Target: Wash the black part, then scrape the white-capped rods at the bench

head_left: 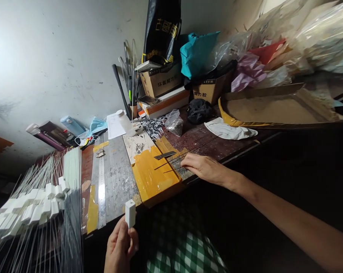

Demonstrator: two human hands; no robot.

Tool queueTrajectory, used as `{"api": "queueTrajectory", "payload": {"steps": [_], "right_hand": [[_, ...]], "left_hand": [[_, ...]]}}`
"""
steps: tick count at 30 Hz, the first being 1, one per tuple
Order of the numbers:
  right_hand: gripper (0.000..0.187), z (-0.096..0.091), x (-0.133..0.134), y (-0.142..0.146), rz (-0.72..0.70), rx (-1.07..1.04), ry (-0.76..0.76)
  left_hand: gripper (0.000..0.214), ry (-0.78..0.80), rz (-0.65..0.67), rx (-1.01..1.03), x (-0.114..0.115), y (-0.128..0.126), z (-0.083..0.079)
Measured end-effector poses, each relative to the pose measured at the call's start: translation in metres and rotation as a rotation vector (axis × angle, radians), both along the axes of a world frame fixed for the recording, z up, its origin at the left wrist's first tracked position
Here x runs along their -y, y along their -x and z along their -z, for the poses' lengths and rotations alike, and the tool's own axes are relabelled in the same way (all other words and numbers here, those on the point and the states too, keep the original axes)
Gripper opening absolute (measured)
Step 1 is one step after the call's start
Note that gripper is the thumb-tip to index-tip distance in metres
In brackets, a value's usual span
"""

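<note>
My left hand is closed at the lower middle, thumb and fingers pinching the lower end of a small white block. A thin stem shows under the block; most of it is hidden by the fingers. My right hand reaches in from the right, its fingertips pinched together on a thin dark rod above the table's front edge. Another long dark rod crosses just behind these fingers. Below them stands a yellow tape-covered box, with a flat dark blade lying on its far edge.
White blocks on thin rods are bunched at the left. A steel ruler lies along the grey board. Behind are black-and-white sticks, a plastic bag, a white cloth and a cardboard tray.
</note>
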State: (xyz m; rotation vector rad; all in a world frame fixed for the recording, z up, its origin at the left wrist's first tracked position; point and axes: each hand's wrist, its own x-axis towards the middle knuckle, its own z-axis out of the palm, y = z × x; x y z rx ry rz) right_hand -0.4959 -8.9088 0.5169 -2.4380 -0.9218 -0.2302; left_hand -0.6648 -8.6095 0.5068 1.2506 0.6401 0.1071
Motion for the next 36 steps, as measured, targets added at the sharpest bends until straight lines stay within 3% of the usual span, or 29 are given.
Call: {"api": "queueTrajectory", "payload": {"steps": [3, 5, 9, 15, 19, 24, 27, 33, 36], "right_hand": [[0.022, -0.007, -0.004, 0.009, 0.06, 0.053, -0.008], [0.02, -0.014, -0.01, 0.02, 0.075, 0.068, -0.129], [0.014, -0.027, -0.032, 0.055, -0.123, -0.109, -0.398], [0.014, -0.026, -0.067, 0.09, -0.286, -0.359, -0.546], [0.017, -0.024, -0.072, 0.093, -0.349, -0.404, -0.523], [0.02, -0.023, -0.068, 0.097, -0.345, -0.448, -0.46], [0.018, -0.022, -0.07, 0.105, -0.308, -0.518, -0.462], [0.008, -0.017, -0.081, 0.122, -0.18, -0.811, -0.503], [0.011, -0.012, -0.085, 0.127, -0.082, -0.819, -0.503]], "left_hand": [[0.055, -0.009, 0.133, 0.059, -0.002, 0.001, -0.001], [0.045, -0.004, 0.198, 0.093, -0.003, 0.002, -0.003], [0.042, 0.066, 0.274, 0.097, 0.0, 0.005, -0.009], [0.045, 0.062, 0.39, 0.126, 0.003, 0.009, -0.013], [0.048, 0.063, 0.345, 0.142, 0.002, 0.01, -0.009], [0.039, 0.041, 0.196, 0.171, 0.005, 0.009, 0.0], [0.042, -0.095, 0.086, 0.235, 0.009, 0.011, 0.003], [0.019, -0.469, 0.059, 0.387, 0.011, 0.016, 0.009], [0.015, -0.536, 0.043, 0.46, 0.009, 0.018, 0.016]]}}
